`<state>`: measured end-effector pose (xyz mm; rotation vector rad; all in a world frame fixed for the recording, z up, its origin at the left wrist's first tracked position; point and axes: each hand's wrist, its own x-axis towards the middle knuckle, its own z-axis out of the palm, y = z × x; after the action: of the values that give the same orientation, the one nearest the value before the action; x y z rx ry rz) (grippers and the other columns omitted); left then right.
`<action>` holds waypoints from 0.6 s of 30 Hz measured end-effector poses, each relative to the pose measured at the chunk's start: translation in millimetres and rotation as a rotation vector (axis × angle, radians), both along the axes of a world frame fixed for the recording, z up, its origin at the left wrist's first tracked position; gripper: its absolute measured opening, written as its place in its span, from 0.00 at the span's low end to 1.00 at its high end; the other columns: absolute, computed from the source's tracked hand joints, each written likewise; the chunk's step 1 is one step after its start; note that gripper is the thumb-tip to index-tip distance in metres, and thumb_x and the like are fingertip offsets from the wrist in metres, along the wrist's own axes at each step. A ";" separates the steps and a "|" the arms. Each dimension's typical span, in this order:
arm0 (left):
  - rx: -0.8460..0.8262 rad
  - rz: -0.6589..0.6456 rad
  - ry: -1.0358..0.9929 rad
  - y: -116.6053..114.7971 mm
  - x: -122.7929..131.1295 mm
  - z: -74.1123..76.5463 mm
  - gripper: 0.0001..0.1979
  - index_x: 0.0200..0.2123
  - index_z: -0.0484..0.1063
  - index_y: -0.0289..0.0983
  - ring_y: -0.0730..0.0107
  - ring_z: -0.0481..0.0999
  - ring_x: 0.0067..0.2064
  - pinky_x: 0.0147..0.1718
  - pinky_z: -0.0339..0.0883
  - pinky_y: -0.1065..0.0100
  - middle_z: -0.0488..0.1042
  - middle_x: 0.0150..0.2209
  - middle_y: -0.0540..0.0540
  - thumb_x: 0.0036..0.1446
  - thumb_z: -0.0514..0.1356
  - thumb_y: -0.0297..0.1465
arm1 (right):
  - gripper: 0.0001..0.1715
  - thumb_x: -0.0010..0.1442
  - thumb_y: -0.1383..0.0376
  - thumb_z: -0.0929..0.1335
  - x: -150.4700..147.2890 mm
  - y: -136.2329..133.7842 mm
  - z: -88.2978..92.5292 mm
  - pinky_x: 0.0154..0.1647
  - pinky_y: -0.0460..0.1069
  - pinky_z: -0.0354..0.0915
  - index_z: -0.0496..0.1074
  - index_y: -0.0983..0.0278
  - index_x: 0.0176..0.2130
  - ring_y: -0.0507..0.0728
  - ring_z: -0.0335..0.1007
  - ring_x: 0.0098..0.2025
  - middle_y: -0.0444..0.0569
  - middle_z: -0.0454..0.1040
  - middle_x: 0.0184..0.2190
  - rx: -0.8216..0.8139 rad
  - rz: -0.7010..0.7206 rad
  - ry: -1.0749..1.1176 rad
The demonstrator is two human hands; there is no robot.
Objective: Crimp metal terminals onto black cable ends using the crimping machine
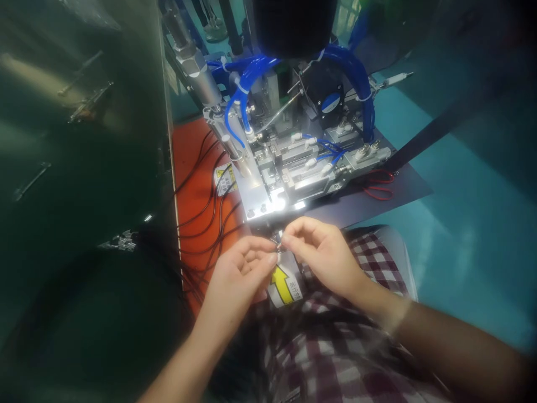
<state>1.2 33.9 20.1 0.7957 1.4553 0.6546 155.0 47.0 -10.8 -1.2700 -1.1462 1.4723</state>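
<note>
In the head view, my left hand [241, 271] and my right hand [329, 254] meet fingertip to fingertip in front of the machine. Both are closed in a pinch. Between the fingertips is a small metal part [279, 245], too small and blurred to name. A white label with a yellow arrow [284, 285] shows just below the fingers, stuck on a metal plate. Beyond my hands stands the metal feeding machine [289, 173], with small cylinders, white fittings and blue air tubes [255, 70].
At left, a dark green surface [84, 184] carries a bundle of metal-tipped cable ends [123, 240] and loose slim metal parts [33, 180]. Black cables [216, 224] cross the orange base [188, 151]. A red looped cord [380, 187] lies right of the machine.
</note>
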 end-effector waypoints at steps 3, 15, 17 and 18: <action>0.089 0.039 0.106 -1.5 -3.5 -2.9 0.12 0.32 0.74 0.36 0.80 0.61 0.17 0.14 0.55 0.79 0.65 0.17 0.54 0.49 0.67 0.38 | 0.09 0.57 0.62 0.70 1.8 3.3 -0.6 0.21 0.44 0.59 0.71 0.65 0.30 0.48 0.60 0.21 0.41 0.69 0.22 -0.092 0.033 0.063; 0.279 -0.012 0.212 3.5 -6.4 -8.8 0.07 0.31 0.76 0.36 0.68 0.75 0.28 0.25 0.67 0.73 0.78 0.27 0.46 0.51 0.65 0.34 | 0.08 0.58 0.63 0.70 0.9 12.2 1.3 0.22 0.44 0.62 0.74 0.67 0.31 0.48 0.63 0.22 0.43 0.73 0.25 -0.119 0.102 0.017; 0.339 -0.045 0.249 3.4 -7.2 -11.6 0.05 0.31 0.77 0.37 0.68 0.76 0.30 0.29 0.68 0.72 0.78 0.30 0.46 0.51 0.65 0.33 | 0.06 0.56 0.65 0.71 -1.1 12.2 0.4 0.23 0.44 0.62 0.74 0.67 0.30 0.49 0.65 0.23 0.44 0.73 0.25 -0.098 0.078 0.021; 0.373 -0.061 0.283 3.2 -7.8 -13.5 0.05 0.31 0.77 0.38 0.67 0.76 0.31 0.30 0.68 0.71 0.78 0.31 0.46 0.52 0.64 0.33 | 0.06 0.56 0.65 0.71 -1.8 11.9 -1.2 0.24 0.44 0.62 0.74 0.66 0.30 0.49 0.65 0.24 0.44 0.73 0.26 -0.073 0.062 0.010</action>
<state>-6.6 37.2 6.7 1.2590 1.5761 0.8034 153.2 58.9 -12.0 -1.2850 -1.1437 1.5768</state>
